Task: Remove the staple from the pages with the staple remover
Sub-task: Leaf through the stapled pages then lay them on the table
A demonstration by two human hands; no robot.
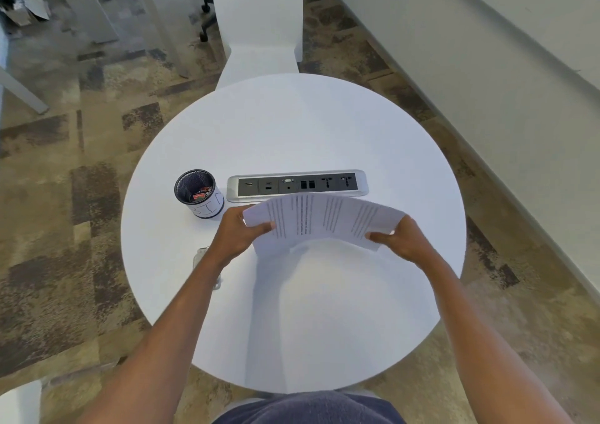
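Note:
Printed white pages [324, 217] are held above the round white table [292, 310], bowed upward in the middle. My left hand [242, 230] grips their left end, thumb on top. My right hand [401, 236] grips their right end the same way. I cannot make out the staple. A clear, partly hidden object [203, 254] lies on the table under my left forearm; I cannot tell whether it is the staple remover.
A black mesh cup [198, 193] with a white label and small red items inside stands left of a silver power and data socket strip [297, 184]. A white chair [259, 24] stands beyond the table. Patterned carpet surrounds the table, with a wall to the right.

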